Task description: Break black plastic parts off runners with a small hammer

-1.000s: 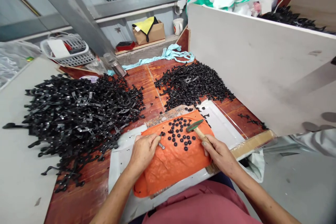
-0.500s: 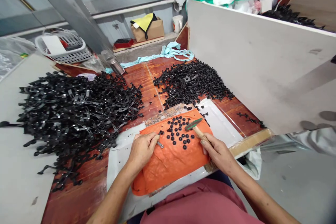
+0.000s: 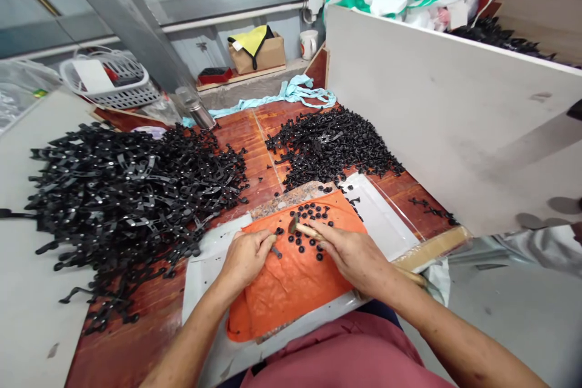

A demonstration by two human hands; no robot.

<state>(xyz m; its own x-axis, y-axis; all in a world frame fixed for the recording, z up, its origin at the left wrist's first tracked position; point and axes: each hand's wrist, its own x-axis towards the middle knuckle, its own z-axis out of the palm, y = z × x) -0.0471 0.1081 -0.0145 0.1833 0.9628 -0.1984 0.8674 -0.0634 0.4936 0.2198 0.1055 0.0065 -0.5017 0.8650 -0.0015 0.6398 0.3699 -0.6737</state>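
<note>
My left hand is closed at the left part of an orange cloth, pinching a small metal rod whose end points out past the fingertips. A small black piece lies by those fingertips. Wrapped round the wooden handle of a hammer, my right hand is over the right half of the cloth. The hammer's head is close to the left hand, a little to its right. Several black round caps are scattered on the cloth around and under the hammer.
A large heap of black clips covers the left of the red-brown table. Behind the cloth lies a pile of small black parts. Grey-white boards flank both sides. A metal flask and a basket are at the back left.
My right hand has moved left with the hammer, bringing its head nearer my left hand. The left hand has kept its place and grip.
</note>
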